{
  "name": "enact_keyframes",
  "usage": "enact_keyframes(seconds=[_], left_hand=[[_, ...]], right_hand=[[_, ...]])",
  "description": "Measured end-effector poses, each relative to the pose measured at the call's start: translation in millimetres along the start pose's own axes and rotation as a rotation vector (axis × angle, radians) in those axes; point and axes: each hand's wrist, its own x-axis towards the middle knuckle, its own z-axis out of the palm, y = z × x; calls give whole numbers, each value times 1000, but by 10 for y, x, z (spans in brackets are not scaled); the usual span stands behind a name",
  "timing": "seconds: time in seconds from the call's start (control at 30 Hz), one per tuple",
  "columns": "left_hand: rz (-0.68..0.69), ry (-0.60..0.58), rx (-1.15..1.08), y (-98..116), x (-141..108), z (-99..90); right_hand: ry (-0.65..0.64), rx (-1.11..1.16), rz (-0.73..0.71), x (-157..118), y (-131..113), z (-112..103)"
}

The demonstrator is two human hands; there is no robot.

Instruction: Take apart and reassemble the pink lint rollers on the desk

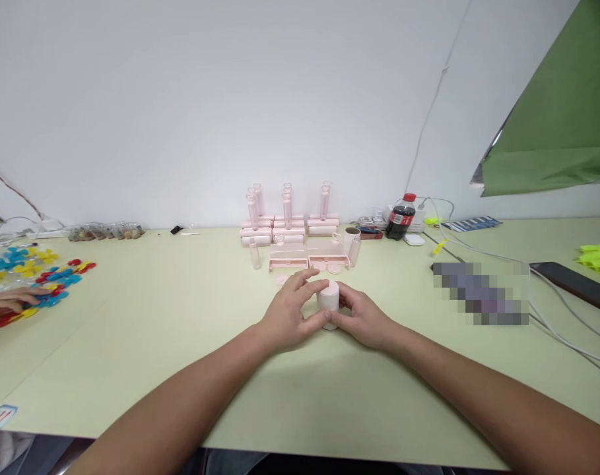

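And there you are, both hands on the white cylinder (329, 305), a smooth, squat piece with a pinkish top, standing upright on the pale green bench (181, 382) right in front of you. Your left hand (292, 313) has it by the thumb, fingers arched over the top; your right hand (369, 320) grips the opposite side.

Lettering check! The bottle (401, 218) at far right, dark liquid under a red cap, wears a red label with white marks too small to read. Near left, a blue-bordered sticker (1, 416) shows red strokes, and you can't be sure what they spell.

Straight beyond your hands, slim translucent pink tubes (287, 204) with looped tops rise among pink-and-white blocks (255, 237). Closer in, flat round pink discs (334, 268) lie by shallow pink trays (288, 265). Off to your left, a co-worker's hand (5, 303) rests among glossy red, blue and yellow pieces (66, 278). Far right, a creased green sheet (552, 119) hangs against the wall.
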Motion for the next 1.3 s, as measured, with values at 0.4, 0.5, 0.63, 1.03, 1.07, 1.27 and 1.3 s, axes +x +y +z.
enact_keyframes(seconds=[0.4,0.5,0.63,1.03,1.07,1.27,1.3], left_hand=[[-488,-148,541,-339,98,-114],[-500,-228,650,-360,100,-110],[-474,-292,667,-325,110,-111],[-505,-299,539,-231,82,-99],[-502,-311,527,-236,81,-104],[-459,-330,501,-252,70,-93],[-458,-333,497,-251,69,-89]], right_hand=[[-5,24,72,3,41,-13],[-3,24,73,9,43,-12],[-2,19,70,13,42,-16],[76,114,69,19,43,-2],[95,134,85,20,40,-3],[213,272,124,38,28,-11],[220,290,118,43,35,-10]])
